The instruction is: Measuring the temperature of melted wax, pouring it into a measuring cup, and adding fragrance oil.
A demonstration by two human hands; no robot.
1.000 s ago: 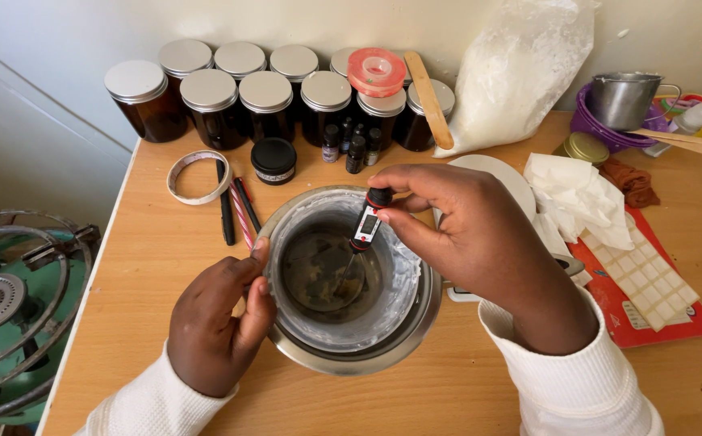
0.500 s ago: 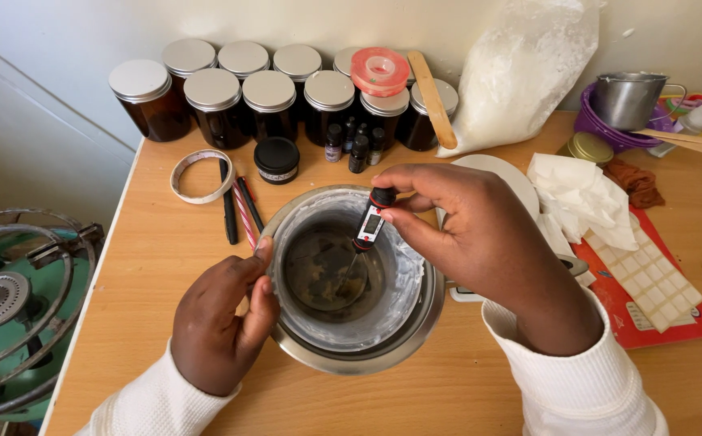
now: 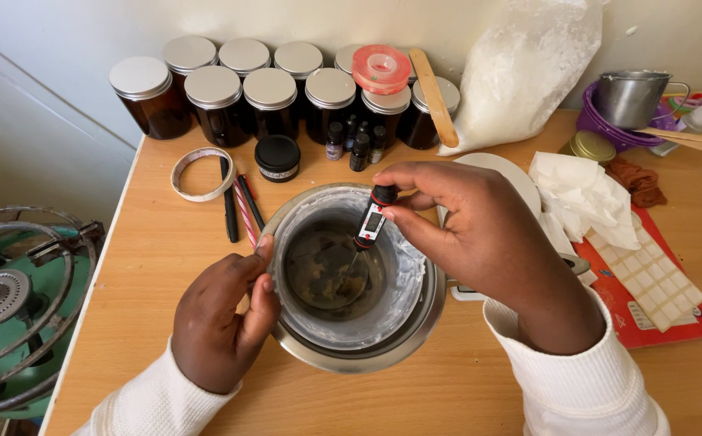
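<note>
Over the middle of the table, our right hand (image 3: 480, 242) pinches the top of a thermometer (image 3: 369, 226) with its fingers closed on it. Its thin tip dips into the dark melted stuff at the bottom of the metal bowl (image 3: 351, 347). Our left hand (image 3: 222, 319), at nine o'clock of the bowl, wraps the rim tight to keep it steady. White crust clings to the bowl's inner wall, so we think most has melted but not all. At twelve o'clock stand brown jars (image 3: 218, 105) with lids on, which look unfilled. At three o'clock lie a crumpled paper towel (image 3: 581, 198) and a white block tray (image 3: 649, 278).
</note>
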